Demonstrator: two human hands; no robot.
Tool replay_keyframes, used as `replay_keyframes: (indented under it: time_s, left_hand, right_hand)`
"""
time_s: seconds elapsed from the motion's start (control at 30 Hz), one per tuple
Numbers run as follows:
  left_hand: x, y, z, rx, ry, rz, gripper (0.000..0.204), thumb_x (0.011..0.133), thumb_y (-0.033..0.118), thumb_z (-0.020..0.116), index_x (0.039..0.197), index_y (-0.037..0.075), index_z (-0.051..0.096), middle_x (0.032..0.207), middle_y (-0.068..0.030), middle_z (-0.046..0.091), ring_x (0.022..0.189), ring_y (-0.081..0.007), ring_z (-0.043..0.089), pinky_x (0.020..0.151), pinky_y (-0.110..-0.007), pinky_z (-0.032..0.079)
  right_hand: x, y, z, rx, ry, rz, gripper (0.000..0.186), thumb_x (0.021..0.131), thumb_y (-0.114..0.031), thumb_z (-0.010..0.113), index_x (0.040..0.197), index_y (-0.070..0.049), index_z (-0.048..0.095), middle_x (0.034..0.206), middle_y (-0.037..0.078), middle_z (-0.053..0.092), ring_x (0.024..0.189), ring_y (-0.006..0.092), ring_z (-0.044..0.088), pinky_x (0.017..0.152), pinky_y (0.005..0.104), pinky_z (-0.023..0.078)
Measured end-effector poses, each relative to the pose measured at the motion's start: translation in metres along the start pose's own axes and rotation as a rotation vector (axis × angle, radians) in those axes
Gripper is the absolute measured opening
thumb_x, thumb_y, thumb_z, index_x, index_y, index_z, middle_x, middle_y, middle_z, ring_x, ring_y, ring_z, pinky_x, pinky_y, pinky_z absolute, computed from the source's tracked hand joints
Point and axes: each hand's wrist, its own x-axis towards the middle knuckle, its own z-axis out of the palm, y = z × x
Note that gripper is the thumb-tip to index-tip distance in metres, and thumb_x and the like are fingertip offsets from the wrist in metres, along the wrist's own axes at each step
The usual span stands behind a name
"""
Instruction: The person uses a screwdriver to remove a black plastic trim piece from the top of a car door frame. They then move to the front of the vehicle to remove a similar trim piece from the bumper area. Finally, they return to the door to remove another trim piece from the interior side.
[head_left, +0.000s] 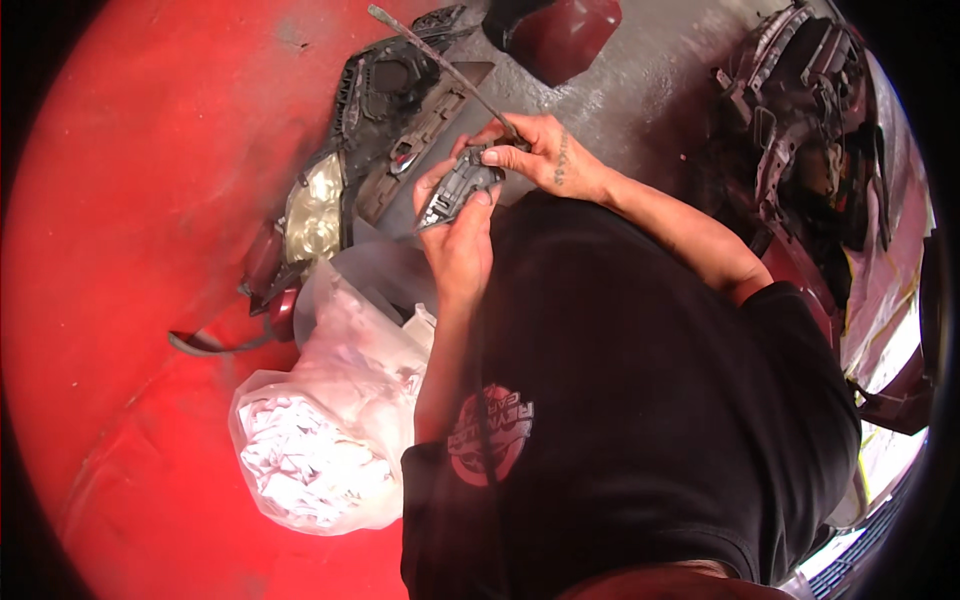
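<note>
A small dark grey plastic car part (462,187) with ribs and clips is held between my two hands. My left hand (462,245) is closed round its lower end, with the thumb along the side. My right hand (540,155) pinches its upper end with the thumb. A long thin rod-like tool (440,62) also runs out of the fingers of my right hand, slanting up to the left. Its other end is hidden in the hand.
Beyond my hands lie a long dark trim piece (415,135), a headlight (316,215) and a dark red panel (560,40). A clear plastic bag of white scraps (310,450) stands on the red floor (150,250). At right is a vehicle's exposed front structure (800,120).
</note>
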Motion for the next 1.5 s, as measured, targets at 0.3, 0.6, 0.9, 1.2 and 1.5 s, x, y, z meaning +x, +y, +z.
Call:
replay_keyframes:
  time_s: [0.3, 0.6, 0.9, 1.2, 1.5]
  left_hand:
    - [0.003, -0.003, -0.005, -0.148, 0.095, -0.143, 0.044, 0.09, -0.006, 0.054, 0.131, 0.004, 0.044, 0.146, -0.0207, 0.045, 0.124, -0.0283, 0.055, 0.103, -0.048, 0.049]
    - [0.02, -0.056, -0.073, -0.394, 0.39, -0.448, 0.026, 0.092, 0.011, 0.055, 0.117, 0.001, 0.054, 0.119, -0.0227, 0.062, 0.122, -0.0413, 0.058, 0.106, -0.061, 0.045]
    - [0.052, -0.184, -0.162, 0.175, 0.521, -0.724, 0.017, 0.088, 0.002, 0.059, 0.105, -0.001, 0.06, 0.101, -0.0194, 0.068, 0.09, -0.0341, 0.071, 0.084, -0.046, 0.058]
    - [0.259, -0.407, -0.382, -0.248, 0.794, -0.69, 0.026, 0.092, 0.009, 0.062, 0.116, 0.007, 0.056, 0.104, -0.0127, 0.064, 0.091, -0.0335, 0.068, 0.084, -0.051, 0.057]
    - [0.322, -0.467, -0.427, -0.482, 0.838, -0.43, 0.039, 0.092, 0.013, 0.058, 0.13, 0.002, 0.058, 0.128, -0.0222, 0.061, 0.119, -0.0383, 0.058, 0.107, -0.053, 0.043]
  right_hand:
    - [-0.003, 0.008, 0.001, -0.259, -0.055, -0.011, 0.03, 0.099, -0.021, 0.063, 0.121, -0.001, 0.067, 0.097, 0.006, 0.074, 0.079, 0.0129, 0.063, 0.07, 0.0337, 0.052]
    - [0.003, 0.099, -0.059, 0.644, 0.271, 0.458, 0.023, 0.094, -0.008, 0.054, 0.103, 0.006, 0.068, 0.091, 0.012, 0.068, 0.078, 0.0181, 0.066, 0.072, 0.0318, 0.056]
    - [0.015, 0.334, -0.065, 0.616, 0.546, 0.828, 0.022, 0.094, -0.004, 0.049, 0.102, 0.008, 0.065, 0.095, 0.017, 0.068, 0.077, 0.0254, 0.07, 0.07, 0.0364, 0.062]
    - [0.144, 0.574, -0.022, 0.931, 0.75, 0.8, 0.024, 0.088, -0.001, 0.053, 0.106, 0.01, 0.066, 0.099, 0.018, 0.069, 0.08, 0.0281, 0.07, 0.071, 0.0386, 0.06]
    - [0.247, 0.709, 0.029, 1.14, 0.738, 0.623, 0.035, 0.079, 0.003, 0.051, 0.11, 0.014, 0.063, 0.107, 0.024, 0.066, 0.094, 0.0299, 0.069, 0.083, 0.0364, 0.06]
